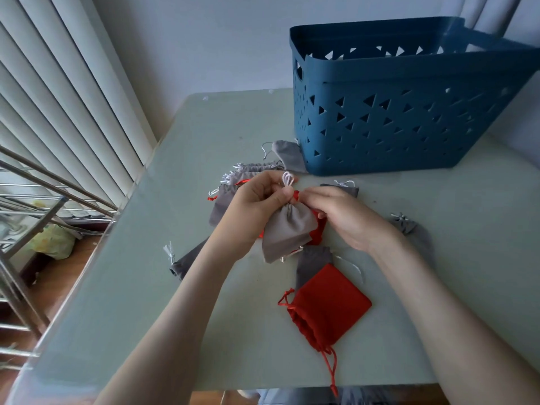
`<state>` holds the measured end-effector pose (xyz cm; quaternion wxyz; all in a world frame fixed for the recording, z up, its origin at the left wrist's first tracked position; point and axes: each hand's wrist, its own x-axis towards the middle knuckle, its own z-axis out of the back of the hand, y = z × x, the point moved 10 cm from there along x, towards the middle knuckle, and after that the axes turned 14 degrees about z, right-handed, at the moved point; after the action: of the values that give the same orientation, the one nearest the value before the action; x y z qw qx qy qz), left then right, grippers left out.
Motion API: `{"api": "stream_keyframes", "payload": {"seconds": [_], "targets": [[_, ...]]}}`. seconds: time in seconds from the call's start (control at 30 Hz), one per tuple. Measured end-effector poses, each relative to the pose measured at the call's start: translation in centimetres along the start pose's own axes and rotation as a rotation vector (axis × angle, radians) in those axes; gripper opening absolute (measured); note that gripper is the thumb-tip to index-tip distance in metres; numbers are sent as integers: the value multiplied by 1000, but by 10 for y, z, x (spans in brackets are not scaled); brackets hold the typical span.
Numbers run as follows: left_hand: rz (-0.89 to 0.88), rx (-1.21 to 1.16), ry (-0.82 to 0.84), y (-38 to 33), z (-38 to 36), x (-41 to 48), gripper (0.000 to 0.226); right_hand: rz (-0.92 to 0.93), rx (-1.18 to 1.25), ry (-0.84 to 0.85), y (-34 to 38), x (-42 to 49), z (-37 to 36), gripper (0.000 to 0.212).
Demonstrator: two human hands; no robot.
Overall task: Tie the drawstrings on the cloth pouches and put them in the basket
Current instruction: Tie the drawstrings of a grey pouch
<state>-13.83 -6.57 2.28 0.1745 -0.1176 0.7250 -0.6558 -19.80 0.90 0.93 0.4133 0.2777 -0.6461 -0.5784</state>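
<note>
grey pouch is pinched at its gathered neck by left hand grip; right hand grip pinches there too.

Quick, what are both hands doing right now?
Left hand: gripping the grey pouch by its gathered neck.
Right hand: pinching a red cord beside that neck.

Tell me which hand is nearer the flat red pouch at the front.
Right. The right hand works just beyond the red pouch; the left hand is farther, beyond and leftward.
</note>
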Motion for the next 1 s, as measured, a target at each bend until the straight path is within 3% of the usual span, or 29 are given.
{"api": "stream_keyframes", "payload": {"seconds": [0.07,0.23,0.33,0.47,0.6,0.77,0.87,1.0], "targets": [[-1,-45,15,0,0,0,11,15,-35,-24,3,0,1,32],[45,25,-58,5,3,4,10,66,-3,-235,1,6,26,39],[75,88,-108,11,8,7,21,117,156,-153,5,5,11,27],[53,225,-152,6,10,2,20,267,-202,23,19,3,-8,22],[3,369,-174,-2,7,-3,21,388,-429,-49,30,3,-1,14],[-47,558,-171,-5,-2,-5,24,399,-503,-132,28,2,7,27],[-95,624,-182,-8,-7,-9,16,393,-548,-165,28,0,10,21],[-112,567,-324,-14,1,-11,22,429,-526,-220,31,-1,12,8]]}}
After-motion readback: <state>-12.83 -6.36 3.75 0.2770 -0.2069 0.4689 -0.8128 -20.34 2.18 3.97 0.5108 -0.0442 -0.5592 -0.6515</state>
